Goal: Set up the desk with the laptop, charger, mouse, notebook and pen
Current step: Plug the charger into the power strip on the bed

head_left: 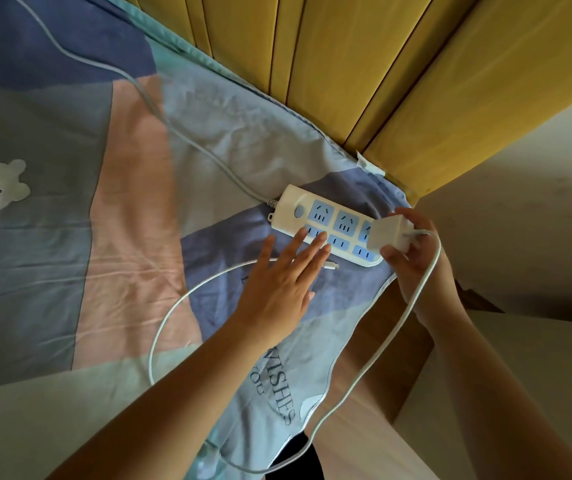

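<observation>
Left hand (282, 271) flat, fingers straight on power strip (326, 225) at centre right, long axis running lower right; right hand (412, 247) nearer, gripping charger (386, 232) at strip's far-end sockets, cable (374, 358) trailing down.

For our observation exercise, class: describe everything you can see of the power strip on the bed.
The power strip is a white, plastic-looking bar with rounded ends, blue socket panels in two rows and a round button near its cord end. It lies flat on the bedsheet, its pale cord trailing away up-left. The left hand rests straight fingers on its near edge; the right hand holds a white charger at its far end.
</observation>
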